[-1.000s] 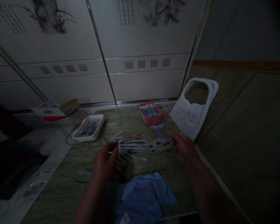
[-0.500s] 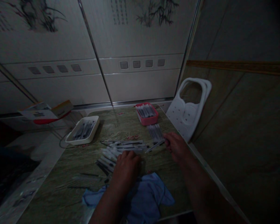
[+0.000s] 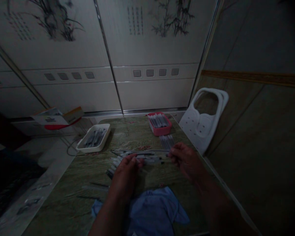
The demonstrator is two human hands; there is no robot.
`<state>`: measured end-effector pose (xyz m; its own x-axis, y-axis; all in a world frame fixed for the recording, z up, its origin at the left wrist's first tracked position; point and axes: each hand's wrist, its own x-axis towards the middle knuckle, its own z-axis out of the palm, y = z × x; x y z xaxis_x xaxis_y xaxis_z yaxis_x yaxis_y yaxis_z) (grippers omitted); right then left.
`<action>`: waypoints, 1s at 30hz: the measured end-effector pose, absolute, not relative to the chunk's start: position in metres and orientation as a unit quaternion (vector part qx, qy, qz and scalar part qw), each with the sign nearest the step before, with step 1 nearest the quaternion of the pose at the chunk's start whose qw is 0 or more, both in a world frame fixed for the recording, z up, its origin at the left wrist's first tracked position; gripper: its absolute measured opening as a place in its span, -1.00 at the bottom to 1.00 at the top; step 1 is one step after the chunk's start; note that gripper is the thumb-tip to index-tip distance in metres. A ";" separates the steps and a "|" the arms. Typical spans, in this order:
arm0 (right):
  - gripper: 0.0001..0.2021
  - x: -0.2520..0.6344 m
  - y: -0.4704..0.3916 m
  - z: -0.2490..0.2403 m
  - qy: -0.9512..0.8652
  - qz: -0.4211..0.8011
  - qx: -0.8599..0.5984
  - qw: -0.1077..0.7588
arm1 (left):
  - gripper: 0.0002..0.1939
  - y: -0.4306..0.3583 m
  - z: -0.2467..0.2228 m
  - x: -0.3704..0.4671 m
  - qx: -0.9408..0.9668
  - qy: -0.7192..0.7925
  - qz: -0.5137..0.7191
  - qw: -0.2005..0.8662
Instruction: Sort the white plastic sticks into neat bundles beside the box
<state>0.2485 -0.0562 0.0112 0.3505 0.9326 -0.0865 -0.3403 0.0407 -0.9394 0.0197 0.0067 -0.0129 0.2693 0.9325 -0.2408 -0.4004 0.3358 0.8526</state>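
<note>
My left hand [image 3: 126, 172] is closed in a pinch over the left part of a pile of clear-barrelled pens [image 3: 148, 160]. A small pale tip shows at its fingers, but what it holds is too dim to make out. To the right of the pile, my right hand [image 3: 183, 159] has thumb and fingers pressed together on the end of a slim pen [image 3: 159, 150], which points left above the pile. Just beyond that hand lies a neat row of pens [image 3: 166, 141]. Small dark caps [image 3: 162, 163] lie between the hands.
A pink basket [image 3: 159, 131] full of pens stands at the back right, a white tray [image 3: 105, 137] with more pens at the back left. A blue cloth [image 3: 152, 209] lies in front. A white folding stool [image 3: 201, 121] leans beside the table [image 3: 64, 196].
My left hand has lifted off the pile and its fingers have drawn together. My right hand's pen has swung from a downward slant to nearly level. The camera view has shifted slightly.
</note>
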 end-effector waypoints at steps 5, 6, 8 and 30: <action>-0.78 0.232 -0.059 0.018 -0.390 0.469 -0.517 0.601 | -0.77 0.017 -0.018 0.014 0.262 0.373 0.509 0.730; -0.79 0.229 -0.060 0.019 -0.407 0.458 -0.528 0.588 | -0.78 0.017 -0.018 0.013 0.260 0.369 0.513 0.730; -0.82 0.223 -0.061 0.020 -0.435 0.432 -0.550 0.567 | -0.79 0.017 -0.020 0.013 0.262 0.365 0.514 0.731; -0.85 0.212 -0.060 0.013 -0.491 0.346 -0.601 0.527 | -0.67 0.010 -0.019 0.019 0.327 0.378 0.486 0.717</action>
<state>0.2116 -0.0597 0.0132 0.2784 0.9552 0.1002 0.2251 0.0366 -0.9736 0.0190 0.0104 -0.0189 0.2419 0.9440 -0.2243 -0.4484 0.3138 0.8370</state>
